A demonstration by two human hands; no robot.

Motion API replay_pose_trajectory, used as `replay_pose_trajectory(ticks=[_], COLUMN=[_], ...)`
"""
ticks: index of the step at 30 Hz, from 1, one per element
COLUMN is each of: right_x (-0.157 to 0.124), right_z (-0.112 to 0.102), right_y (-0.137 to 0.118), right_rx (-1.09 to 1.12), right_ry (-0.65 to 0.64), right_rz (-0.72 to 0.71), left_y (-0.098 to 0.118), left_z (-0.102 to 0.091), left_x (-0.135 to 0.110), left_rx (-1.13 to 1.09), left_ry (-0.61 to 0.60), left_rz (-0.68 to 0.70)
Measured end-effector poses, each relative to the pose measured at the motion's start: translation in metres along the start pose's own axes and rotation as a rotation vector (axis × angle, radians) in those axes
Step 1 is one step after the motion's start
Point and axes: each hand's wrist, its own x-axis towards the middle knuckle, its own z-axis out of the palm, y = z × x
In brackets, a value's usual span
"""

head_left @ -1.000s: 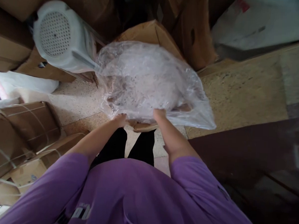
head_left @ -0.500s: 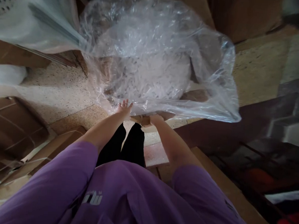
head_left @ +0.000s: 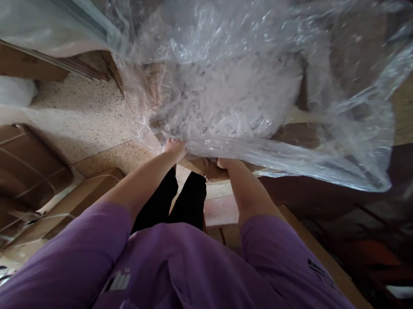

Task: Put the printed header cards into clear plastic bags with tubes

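A large clear plastic bag [head_left: 234,151] lines a cardboard box [head_left: 206,167] in front of my legs. Through its opening shows a heap of small whitish pieces [head_left: 230,96], too blurred to name exactly. My left hand [head_left: 175,147] is closed over the near edge, gripping the bag at the box's left part. My right hand [head_left: 226,164] is curled on the box's near side, below the bag's fold, its fingertips partly hidden. The bag spreads loosely past the box on the right.
Strapped cartons [head_left: 26,163] stand on the left, with another long carton [head_left: 65,211] nearer me. A pale plastic-covered load [head_left: 43,21] is at the upper left. Speckled floor tiles [head_left: 90,121] show between them. Dark, blurred objects [head_left: 370,260] lie to the right.
My left hand has gone from spread fingers to closed on the bag's edge. The bag and box appear larger and reach farther right. My right hand appears slightly farther right, still at the box.
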Motion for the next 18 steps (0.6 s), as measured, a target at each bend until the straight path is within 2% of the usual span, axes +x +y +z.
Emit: replay_pose_trajectory(ticks=[4, 6, 7, 8, 9, 12, 13, 14, 15, 17, 18], right_x=[-0.022, -0.037, -0.043, -0.048, -0.052, -0.053, -0.051, -0.05, -0.048, -0.045, -0.042], right_z=[-0.026, -0.05, -0.065, -0.081, -0.097, -0.128, -0.129, -0.126, -0.117, -0.087, -0.07], right_y=[-0.012, -0.013, -0.013, -0.013, -0.014, -0.024, -0.029, -0.035, -0.04, -0.05, -0.053], right_rx=[0.002, 0.024, 0.048, 0.081, 0.116, 0.201, 0.207, 0.199, 0.188, 0.145, 0.118], right_ry=[-0.229, -0.291, -0.274, -0.213, -0.1, 0.512, 0.624, 0.608, 0.496, 0.109, -0.022], right_rz=[-0.078, -0.134, -0.163, -0.194, -0.22, -0.221, -0.214, -0.21, -0.208, -0.196, -0.157], left_y=[0.002, 0.003, 0.003, 0.002, 0.002, -0.002, -0.003, -0.004, -0.005, -0.006, -0.006], left_z=[-0.019, -0.027, -0.03, -0.031, -0.032, -0.029, -0.028, -0.026, -0.025, -0.023, -0.023], left_x=[0.011, 0.017, 0.02, 0.023, 0.025, 0.03, 0.031, 0.032, 0.032, 0.031, 0.031], left_rx=[-0.093, -0.143, -0.166, -0.189, -0.211, -0.267, -0.282, -0.296, -0.31, -0.337, -0.35], left_ry=[0.034, 0.047, 0.054, 0.06, 0.066, 0.084, 0.09, 0.095, 0.099, 0.104, 0.106], left_rz=[-0.072, -0.082, -0.083, -0.083, -0.083, -0.092, -0.094, -0.095, -0.094, -0.087, -0.084])
